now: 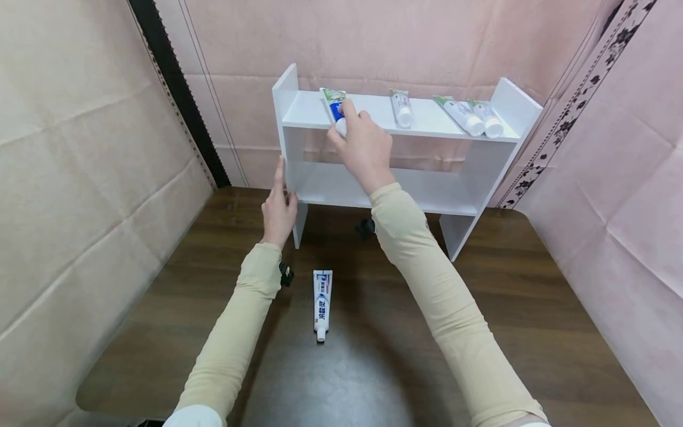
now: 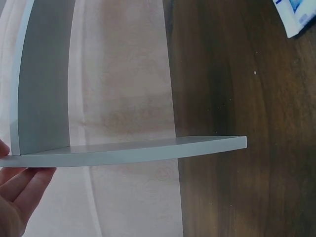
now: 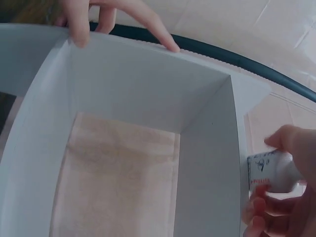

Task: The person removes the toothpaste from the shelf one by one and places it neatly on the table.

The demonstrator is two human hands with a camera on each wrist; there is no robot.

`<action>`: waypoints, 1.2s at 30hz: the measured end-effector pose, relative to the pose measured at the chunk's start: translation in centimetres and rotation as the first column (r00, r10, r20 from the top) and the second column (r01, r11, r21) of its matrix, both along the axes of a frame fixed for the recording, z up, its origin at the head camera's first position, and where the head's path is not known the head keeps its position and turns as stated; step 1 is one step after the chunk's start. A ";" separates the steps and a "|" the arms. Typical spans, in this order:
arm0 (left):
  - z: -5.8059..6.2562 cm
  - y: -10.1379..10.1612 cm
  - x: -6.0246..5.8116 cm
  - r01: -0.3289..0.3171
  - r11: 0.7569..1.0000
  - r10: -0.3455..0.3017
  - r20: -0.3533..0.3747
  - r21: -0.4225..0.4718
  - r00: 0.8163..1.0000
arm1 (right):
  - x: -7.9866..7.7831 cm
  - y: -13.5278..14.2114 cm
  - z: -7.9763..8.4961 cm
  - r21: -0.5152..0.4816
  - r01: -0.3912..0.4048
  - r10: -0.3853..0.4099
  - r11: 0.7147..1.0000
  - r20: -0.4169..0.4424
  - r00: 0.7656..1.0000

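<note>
The right hand (image 1: 368, 145) curves its thumb and fingers around the cap end of the first tube (image 1: 335, 105), with little space left between them; how strongly it presses, I cannot tell. This tube lies at the left end of the top board (image 1: 429, 117) of the white rack (image 1: 485, 172), flat end to the far side, cap to the near side. The left hand (image 1: 280, 213) pinches the left panel (image 1: 288, 98), the thumb on the inner face, the fingers on the outer face, one of them stretched along the edge.

The first tube looks light and probably soft in its body, so a hard squeeze could dent it, and its smooth surface may slip a little. The stiff cap, or the shoulder beside it, seems the better place to hold. I judge it not fragile. The rack appears rigid but perhaps light enough to shift, so the panel is a reasonable place for steadying it.

The rack is made of thin, plain boards with straight edges. The top board carries also a second tube (image 1: 401, 110) near its middle, and a third tube (image 1: 461, 115) and a fourth tube (image 1: 487, 118) close together at the right; each narrows from a flat far end to a round white cap. A fifth tube (image 1: 322, 302), blue and white, lies on the near, brown, wood-grained table (image 1: 160, 332). Creased pinkish cloth (image 1: 341, 35) hangs behind.
</note>
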State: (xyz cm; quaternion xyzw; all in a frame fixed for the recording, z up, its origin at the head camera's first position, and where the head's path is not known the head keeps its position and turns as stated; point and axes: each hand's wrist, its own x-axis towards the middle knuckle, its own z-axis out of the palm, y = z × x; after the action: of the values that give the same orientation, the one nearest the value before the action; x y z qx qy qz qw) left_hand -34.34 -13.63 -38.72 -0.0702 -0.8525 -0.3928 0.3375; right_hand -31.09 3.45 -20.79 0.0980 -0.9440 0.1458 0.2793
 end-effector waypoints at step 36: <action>-0.2 0.0 -0.3 -0.010 1.000 0.010 0.013 0.001 1.000 | 4.9 2.7 -1.2 -0.087 -0.126 0.112 0.988 -0.148 0.983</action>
State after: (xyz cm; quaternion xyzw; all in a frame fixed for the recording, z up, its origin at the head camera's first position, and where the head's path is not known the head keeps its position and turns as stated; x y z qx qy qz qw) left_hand -34.66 -13.62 -38.91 -0.0632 -0.8548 -0.3921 0.3341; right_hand -26.21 6.19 -22.02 0.1508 -0.9060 0.2001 0.3412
